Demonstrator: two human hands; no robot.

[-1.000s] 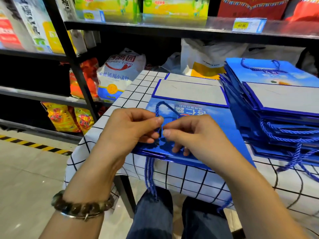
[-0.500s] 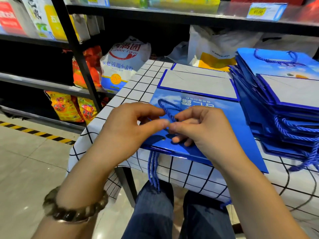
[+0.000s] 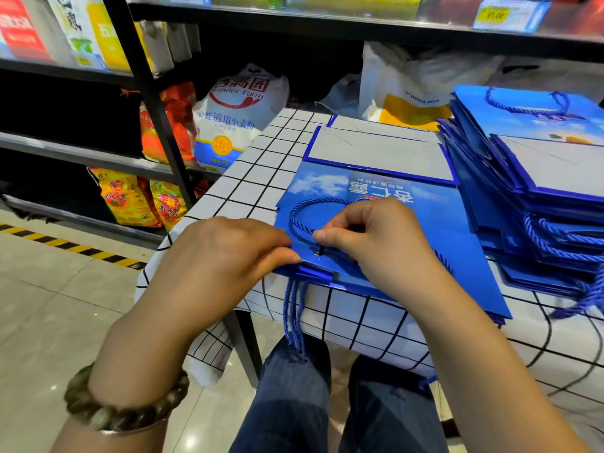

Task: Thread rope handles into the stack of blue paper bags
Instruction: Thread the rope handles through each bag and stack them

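A flat blue paper bag point(image 3: 425, 223) lies on top of a low stack on the checked tablecloth point(image 3: 261, 178), its open edge toward me. A blue rope handle point(image 3: 304, 207) loops across its near left part. My right hand point(image 3: 376, 240) pinches the rope's end at a small hole near the bag's edge. My left hand point(image 3: 228, 256) grips the bag's near left edge, thumb on top. Several loose blue ropes point(image 3: 294, 315) hang off the table edge below my hands. A taller stack of bags with handles point(image 3: 539, 191) stands at the right.
Black shop shelves point(image 3: 143, 76) with flour sacks and yellow and red packets stand left and behind the table. White plastic bags point(image 3: 408, 80) lie at the table's far side. My knees in blue jeans point(image 3: 294, 403) are under the table edge. Tiled floor with a hazard stripe lies left.
My hands have dropped from mid-air to the bag's near edge. The left hand let go of the rope and now holds the bag's edge; the right brought the rope end to the hole.
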